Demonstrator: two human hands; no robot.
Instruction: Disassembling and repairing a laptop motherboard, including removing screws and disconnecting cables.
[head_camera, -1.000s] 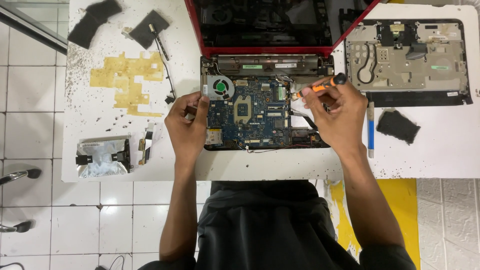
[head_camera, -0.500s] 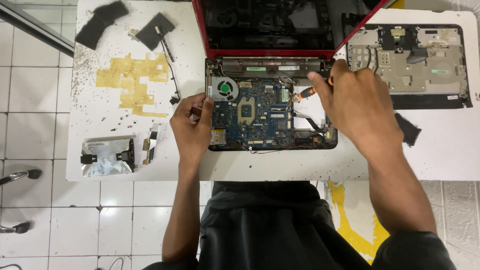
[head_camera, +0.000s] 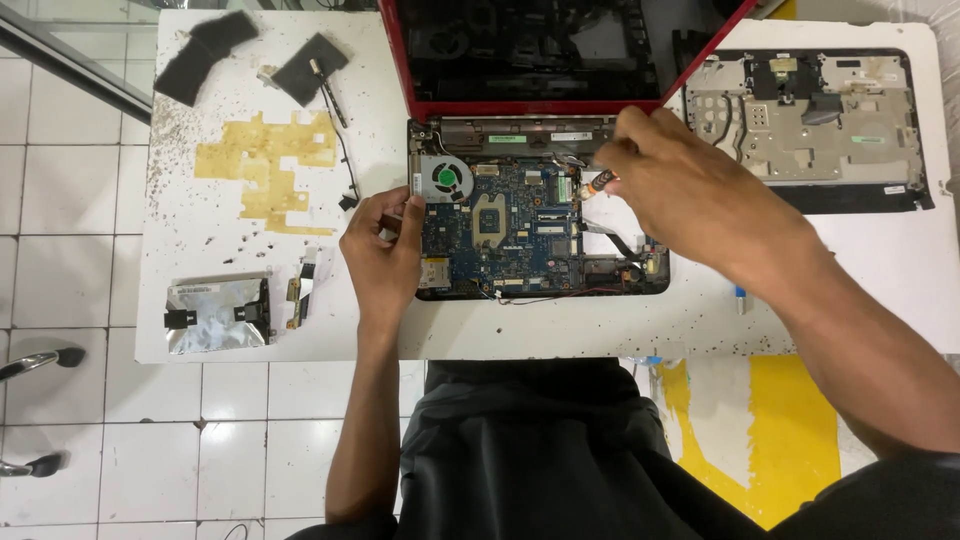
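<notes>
While the left hand (head_camera: 385, 245) steadies the opened laptop (head_camera: 535, 230), the right hand (head_camera: 690, 195) has its grip closed on a screwdriver (head_camera: 598, 182).

Colours on the bench
Blue motherboard (head_camera: 510, 225), red lid frame (head_camera: 420, 105), orange-tipped screwdriver (head_camera: 598, 182); at nine o'clock yellow tape (head_camera: 265, 165) on the speckled white table (head_camera: 200, 210).

Working on the opened laptop (head_camera: 540, 225)

Our right hand (head_camera: 690, 195) holds an orange screwdriver (head_camera: 598, 182) over the motherboard; our left hand (head_camera: 385, 250) steadies the base.

White table (head_camera: 700, 320) bears opened laptop (head_camera: 520, 235), removed cover (head_camera: 815, 120).
</notes>
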